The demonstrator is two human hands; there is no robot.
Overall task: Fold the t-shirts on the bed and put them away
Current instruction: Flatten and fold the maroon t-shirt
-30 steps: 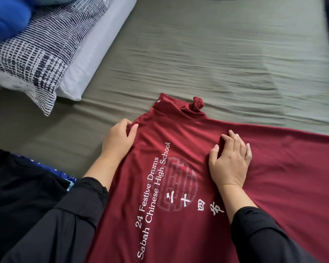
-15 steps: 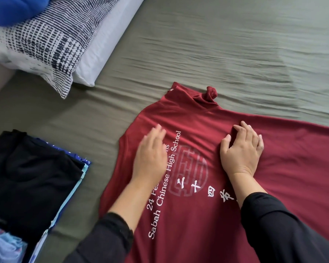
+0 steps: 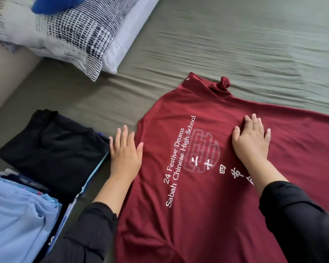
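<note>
A dark red t-shirt (image 3: 198,215) with white print lies spread on the olive bed sheet (image 3: 235,44), collar pointing away from me. My right hand (image 3: 252,139) presses flat on the shirt just right of the printed emblem, fingers straight. My left hand (image 3: 124,152) lies flat at the shirt's left edge, fingers extended, thumb touching the fabric and fingers over the sheet. A folded black t-shirt (image 3: 51,149) tops a stack of folded clothes at the left, right beside my left hand.
A light blue garment (image 3: 17,215) lies at the lower left, next to the stack. A patterned black-and-white pillow (image 3: 65,29) rests on a white pillow (image 3: 125,35) at the upper left, with something blue (image 3: 53,4) on top. Bare sheet stretches beyond the shirt.
My left hand slid from the printed text leftward to the shirt's left edge. My right hand stayed pressed on the shirt. The view shifted, showing more of the stack at the left.
</note>
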